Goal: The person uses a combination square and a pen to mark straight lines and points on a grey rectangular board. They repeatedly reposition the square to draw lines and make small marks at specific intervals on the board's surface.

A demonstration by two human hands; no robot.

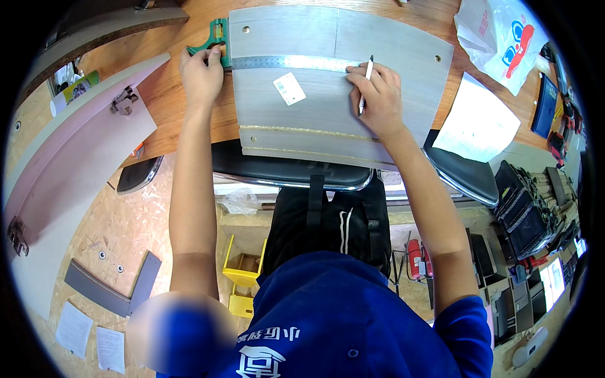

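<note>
Wood-grain table (224, 116) supports a grey panel (328, 107). At the panel's left edge, the left hand (203, 74) grips a combination square's green head (218, 30); its steel rule (283, 62) lies across the panel. Over the panel's right half, the right hand (381, 94) grips a white pen (369, 68).

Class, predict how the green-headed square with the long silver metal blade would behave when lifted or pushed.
The square probably feels heavier at its chunky green head. The thin metal blade may flex slightly; being flat, it likely won't roll.
</note>
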